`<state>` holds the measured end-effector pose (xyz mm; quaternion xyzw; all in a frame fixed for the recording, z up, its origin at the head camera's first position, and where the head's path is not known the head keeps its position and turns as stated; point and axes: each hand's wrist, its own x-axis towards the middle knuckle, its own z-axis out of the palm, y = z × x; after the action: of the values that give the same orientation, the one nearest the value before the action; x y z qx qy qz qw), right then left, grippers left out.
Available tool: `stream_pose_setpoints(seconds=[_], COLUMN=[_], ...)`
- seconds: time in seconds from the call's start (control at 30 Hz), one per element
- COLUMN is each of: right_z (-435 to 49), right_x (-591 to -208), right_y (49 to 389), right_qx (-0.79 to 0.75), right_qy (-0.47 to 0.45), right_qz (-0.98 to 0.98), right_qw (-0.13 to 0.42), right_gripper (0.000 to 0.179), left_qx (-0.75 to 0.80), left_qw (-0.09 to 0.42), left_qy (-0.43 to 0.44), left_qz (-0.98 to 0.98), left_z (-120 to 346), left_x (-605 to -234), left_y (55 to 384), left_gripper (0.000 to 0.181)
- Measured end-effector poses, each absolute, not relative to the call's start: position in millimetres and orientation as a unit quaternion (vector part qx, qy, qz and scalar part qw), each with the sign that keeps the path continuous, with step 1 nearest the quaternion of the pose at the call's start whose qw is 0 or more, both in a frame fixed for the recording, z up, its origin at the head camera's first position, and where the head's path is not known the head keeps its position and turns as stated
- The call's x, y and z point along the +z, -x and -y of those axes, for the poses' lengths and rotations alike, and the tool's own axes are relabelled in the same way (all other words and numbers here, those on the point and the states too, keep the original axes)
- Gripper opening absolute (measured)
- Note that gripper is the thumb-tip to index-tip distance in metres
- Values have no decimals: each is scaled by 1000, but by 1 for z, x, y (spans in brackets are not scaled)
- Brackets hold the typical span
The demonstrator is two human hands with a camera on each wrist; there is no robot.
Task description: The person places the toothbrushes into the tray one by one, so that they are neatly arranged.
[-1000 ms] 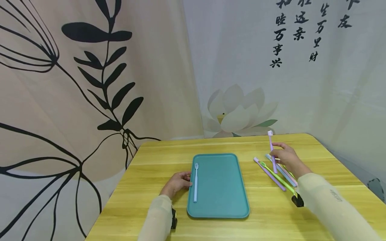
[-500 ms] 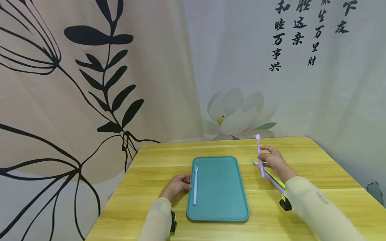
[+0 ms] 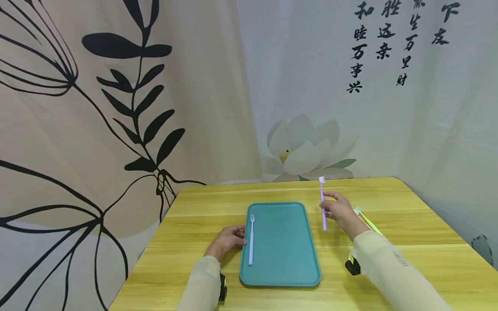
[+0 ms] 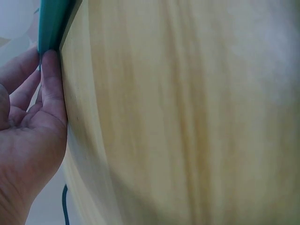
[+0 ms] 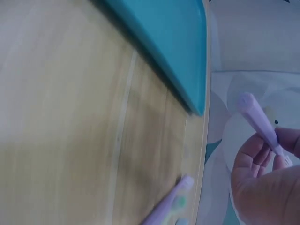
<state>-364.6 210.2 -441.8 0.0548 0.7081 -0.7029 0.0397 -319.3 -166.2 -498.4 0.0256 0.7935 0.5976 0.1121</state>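
My right hand pinches a purple toothbrush between thumb and fingers, its head pointing up. It is above the table, just right of the teal tray. In the right wrist view, the handle end of this purple toothbrush sticks out from the fingertips. My left hand grips the tray's left edge; in the left wrist view, the fingertips of the left hand meet the tray's rim. A light blue toothbrush lies lengthwise along the left side of the tray.
More toothbrushes lie on the wooden table behind the right forearm, which hides most of them. A green toothbrush shows there, and the right wrist view shows another purple toothbrush. A printed curtain hangs behind the table.
My right hand has carried the purple toothbrush leftward from above the toothbrush pile toward the tray. The left hand has stayed at the tray's edge.
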Motion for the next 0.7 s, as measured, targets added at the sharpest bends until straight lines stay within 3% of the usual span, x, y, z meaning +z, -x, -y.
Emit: stream_pose_setpoints(seconds=[0.7], right_z=[-151], right_x=[-454], right_y=[352], right_qx=[-718], right_qy=[-70], right_qz=[-691], right_qw=[46], right_gripper=[52], left_qx=[595], left_qw=[105], left_qy=[-18], left_qz=[-797], left_z=[165], left_x=[-499], left_y=[320], left_gripper=[56])
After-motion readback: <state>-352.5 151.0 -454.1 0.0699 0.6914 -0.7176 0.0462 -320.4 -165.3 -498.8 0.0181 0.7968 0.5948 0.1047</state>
